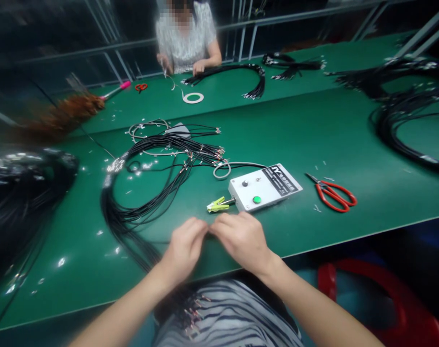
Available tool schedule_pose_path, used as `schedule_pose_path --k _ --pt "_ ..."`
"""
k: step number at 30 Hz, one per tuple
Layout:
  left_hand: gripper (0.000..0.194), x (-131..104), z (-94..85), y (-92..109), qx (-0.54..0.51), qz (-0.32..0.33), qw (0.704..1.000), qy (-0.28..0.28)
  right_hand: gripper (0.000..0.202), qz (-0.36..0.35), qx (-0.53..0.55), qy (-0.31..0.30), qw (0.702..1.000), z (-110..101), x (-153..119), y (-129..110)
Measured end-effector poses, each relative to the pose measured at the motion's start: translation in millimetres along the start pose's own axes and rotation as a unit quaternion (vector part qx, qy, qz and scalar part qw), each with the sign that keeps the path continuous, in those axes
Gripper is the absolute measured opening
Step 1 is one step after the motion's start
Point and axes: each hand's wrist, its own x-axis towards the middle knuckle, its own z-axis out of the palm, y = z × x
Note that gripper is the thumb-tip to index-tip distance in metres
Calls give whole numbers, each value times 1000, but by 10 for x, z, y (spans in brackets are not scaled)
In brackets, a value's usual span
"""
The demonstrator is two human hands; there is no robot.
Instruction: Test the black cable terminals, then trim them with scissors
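Note:
My left hand [186, 246] and my right hand [241, 238] meet fingertip to fingertip over the front of the green table. Both are closed in a pinch. A thin black cable seems to run from the left into my left hand; whatever is between the right fingertips is too small to make out. Just beyond the hands lies a white box [265, 188] with a green button, a knob and a yellow-green clip [218, 205] on its near-left side. To the left a bundle of black cables [143, 212] curves across the table, its stripped ends pointing right.
Red-handled scissors [337, 196] lie right of the box. More black cable coils [400, 130] rest at far right, and a bagged bundle [24, 193] at left. Across the table a person [186, 38] handles cables near a white tape roll [193, 98]. A red stool [386, 289] stands below.

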Motion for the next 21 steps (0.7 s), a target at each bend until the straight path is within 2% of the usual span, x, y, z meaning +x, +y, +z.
schedule_pose_path --k 3,6,10,15,21 --pt "28 -2 21 -46 75 53 995 -31 27 -20 -16 -17 1000 -37 20 63" --pt "26 60 18 -62 41 23 999 4 15 -12 -22 -22 999 -128 77 170" --pt "21 198 -12 -51 2 -26 998 65 24 -9 -109 -35 993 -204 270 319" --pt "21 299 -2 -70 21 -48 995 84 8 -25 -153 -105 982 -138 461 458" --pt "22 356 38 -112 36 -55 994 86 12 -38 -137 -95 985 -90 479 520"
